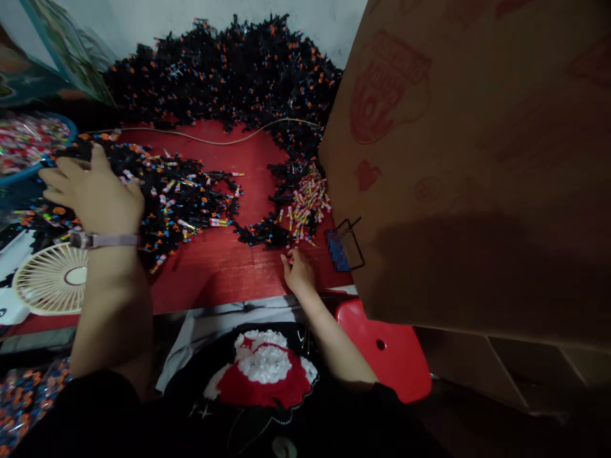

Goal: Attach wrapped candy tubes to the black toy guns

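Observation:
My left hand point(98, 194) lies spread, palm down, on the left part of a heap of small black plastic pieces point(167, 184) with orange and blue bits and small printed tubes among them. The kind of these pieces is too small to tell. By the table's front edge, my right hand point(300, 273) has its fingers curled together; a small reddish thing seems to show at the tips, but I cannot make it out. Just beyond that hand is a pile of small yellow, pink and red tubes point(308, 200), beside a thin strip of black pieces point(265, 230).
A large black heap point(229, 70) rises against the wall, with a thin cord point(214, 142) before it on the red table point(224, 270). A cardboard box point(458, 159) walls the right side, above a red stool point(386, 350). A blue basin point(71, 127) and white fan point(50, 280) stand left.

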Action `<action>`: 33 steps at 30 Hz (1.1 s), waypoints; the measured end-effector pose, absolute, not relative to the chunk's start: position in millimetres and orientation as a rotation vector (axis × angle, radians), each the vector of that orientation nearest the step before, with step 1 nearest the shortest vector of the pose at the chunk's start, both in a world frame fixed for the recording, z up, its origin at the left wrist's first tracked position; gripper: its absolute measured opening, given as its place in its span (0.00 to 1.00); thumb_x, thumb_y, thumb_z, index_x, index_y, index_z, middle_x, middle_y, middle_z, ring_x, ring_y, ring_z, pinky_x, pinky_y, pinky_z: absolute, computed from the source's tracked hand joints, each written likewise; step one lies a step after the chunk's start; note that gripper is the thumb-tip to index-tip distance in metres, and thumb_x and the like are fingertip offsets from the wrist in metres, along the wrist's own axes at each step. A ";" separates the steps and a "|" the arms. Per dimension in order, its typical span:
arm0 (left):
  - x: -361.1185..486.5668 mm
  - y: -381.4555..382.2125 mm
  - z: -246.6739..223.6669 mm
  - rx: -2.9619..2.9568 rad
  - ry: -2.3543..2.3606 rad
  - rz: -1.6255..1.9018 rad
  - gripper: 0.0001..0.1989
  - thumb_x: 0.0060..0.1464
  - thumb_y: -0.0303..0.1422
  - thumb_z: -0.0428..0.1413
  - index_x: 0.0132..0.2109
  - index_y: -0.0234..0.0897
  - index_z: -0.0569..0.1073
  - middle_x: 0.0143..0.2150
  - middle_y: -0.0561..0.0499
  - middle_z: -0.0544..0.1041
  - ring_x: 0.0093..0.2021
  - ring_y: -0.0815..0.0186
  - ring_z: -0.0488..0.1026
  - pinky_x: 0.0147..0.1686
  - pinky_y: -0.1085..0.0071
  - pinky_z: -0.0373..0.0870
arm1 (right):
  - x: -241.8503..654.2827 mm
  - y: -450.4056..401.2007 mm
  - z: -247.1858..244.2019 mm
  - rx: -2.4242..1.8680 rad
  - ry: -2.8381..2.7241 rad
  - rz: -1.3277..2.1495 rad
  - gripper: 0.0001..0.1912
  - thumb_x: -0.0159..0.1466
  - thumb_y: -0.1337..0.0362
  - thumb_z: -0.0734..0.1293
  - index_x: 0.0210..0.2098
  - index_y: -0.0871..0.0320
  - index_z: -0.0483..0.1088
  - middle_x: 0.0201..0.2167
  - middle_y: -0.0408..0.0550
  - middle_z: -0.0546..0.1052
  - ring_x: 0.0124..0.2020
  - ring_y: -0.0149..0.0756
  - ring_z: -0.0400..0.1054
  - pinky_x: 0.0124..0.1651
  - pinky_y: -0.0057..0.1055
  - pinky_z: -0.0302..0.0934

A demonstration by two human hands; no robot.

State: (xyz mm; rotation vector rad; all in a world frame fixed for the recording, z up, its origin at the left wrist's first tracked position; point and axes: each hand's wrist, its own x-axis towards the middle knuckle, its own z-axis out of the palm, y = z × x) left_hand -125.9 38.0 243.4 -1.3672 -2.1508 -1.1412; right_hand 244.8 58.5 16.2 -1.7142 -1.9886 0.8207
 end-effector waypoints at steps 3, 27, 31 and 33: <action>-101.7 67.3 220.0 -1.762 -2.134 -0.825 0.23 0.68 0.41 0.55 0.63 0.32 0.79 0.66 0.36 0.78 0.78 0.30 0.59 0.72 0.25 0.51 | 235.9 56.1 15.7 -1.826 -2.104 0.704 0.12 0.79 0.59 0.64 0.53 0.59 0.73 0.50 0.60 0.83 0.51 0.48 0.79 0.50 0.35 0.66; -9.5 -29.7 62.3 -2.068 -2.929 -1.281 0.13 0.52 0.40 0.68 0.35 0.39 0.73 0.30 0.50 0.79 0.33 0.60 0.77 0.38 0.65 0.75 | 236.8 13.8 21.7 -1.060 -1.437 1.469 0.20 0.76 0.45 0.65 0.51 0.54 0.71 0.37 0.45 0.79 0.29 0.34 0.71 0.38 0.31 0.68; 26.1 -47.4 75.7 -1.719 -2.735 -2.288 0.19 0.44 0.42 0.75 0.38 0.39 0.78 0.38 0.47 0.84 0.40 0.57 0.82 0.44 0.60 0.82 | 227.4 -1.7 49.5 -0.856 -1.418 1.653 0.24 0.75 0.38 0.66 0.49 0.54 0.71 0.34 0.45 0.78 0.34 0.35 0.72 0.42 0.32 0.66; 39.8 -54.1 85.5 -1.676 -2.635 -2.467 0.17 0.46 0.41 0.76 0.39 0.40 0.81 0.40 0.47 0.86 0.42 0.55 0.84 0.47 0.56 0.84 | 227.1 -3.9 63.4 -0.791 -1.376 1.737 0.26 0.74 0.36 0.67 0.48 0.53 0.69 0.31 0.42 0.77 0.33 0.35 0.70 0.41 0.33 0.65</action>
